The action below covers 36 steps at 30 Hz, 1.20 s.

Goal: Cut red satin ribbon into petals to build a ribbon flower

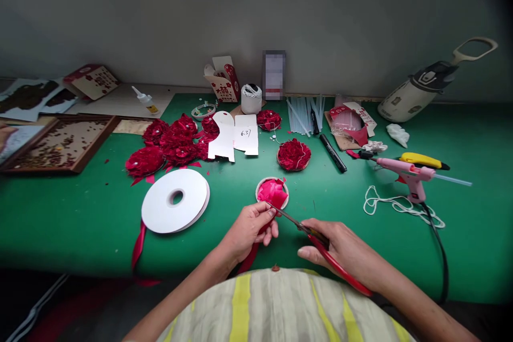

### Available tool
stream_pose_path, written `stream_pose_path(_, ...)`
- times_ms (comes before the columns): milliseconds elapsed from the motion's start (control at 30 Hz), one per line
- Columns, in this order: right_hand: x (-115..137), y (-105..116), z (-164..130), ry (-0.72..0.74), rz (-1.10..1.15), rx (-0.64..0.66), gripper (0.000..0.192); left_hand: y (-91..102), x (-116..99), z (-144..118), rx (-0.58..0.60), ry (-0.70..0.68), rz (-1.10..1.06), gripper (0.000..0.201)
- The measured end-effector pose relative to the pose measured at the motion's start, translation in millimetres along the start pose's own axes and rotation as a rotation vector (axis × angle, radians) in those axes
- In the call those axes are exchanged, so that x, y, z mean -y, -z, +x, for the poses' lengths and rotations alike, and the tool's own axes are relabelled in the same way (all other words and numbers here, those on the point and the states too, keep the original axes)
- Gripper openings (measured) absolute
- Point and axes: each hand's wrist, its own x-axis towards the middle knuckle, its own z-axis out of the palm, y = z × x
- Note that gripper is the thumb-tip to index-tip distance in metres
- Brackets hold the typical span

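My left hand pinches a red ribbon, whose tail hangs down toward my lap. Red-handled scissors are in my right hand, their blade tips reaching to my left fingertips and the ribbon. Just beyond my left fingers lies a round ring filled with red ribbon pieces. A white ribbon spool rests to the left, with red ribbon trailing over the table edge. Behind the ring sits a red ribbon flower.
More red flowers cluster at the left behind the spool. A pink glue gun, white cord and yellow-handled cutter lie at right. A black marker, glue sticks, twine and a tilted bottle stand or lie farther back.
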Motion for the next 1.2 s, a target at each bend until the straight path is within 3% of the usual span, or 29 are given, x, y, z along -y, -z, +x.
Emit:
stream_pose_path(433, -9, -1, 5, -0.034, 0.044, 0.015, 0.038, 3.5, -3, 6, 0.017, 0.030, -0.009, 0.021)
stream_pose_path(767, -26, -9, 22, -0.030, 0.022, -0.030, 0.042, 6.5, -8, 4, -0.060, 0.113, -0.002, 0.021)
stream_pose_path(900, -22, -4, 20, -0.040, 0.000, -0.054, 0.039, 13.4, -12, -12, -0.043, 0.065, -0.017, 0.015)
stream_pose_path(1033, -14, 5, 10, -0.047, 0.044, 0.028, 0.042, 19.5, -13, -23, -0.004, -0.026, -0.064, 0.013)
stream_pose_path(1200, -5, 12, -3, -0.022, 0.095, 0.045, 0.043, 19.5, -6, -20, -0.021, -0.038, -0.076, 0.025)
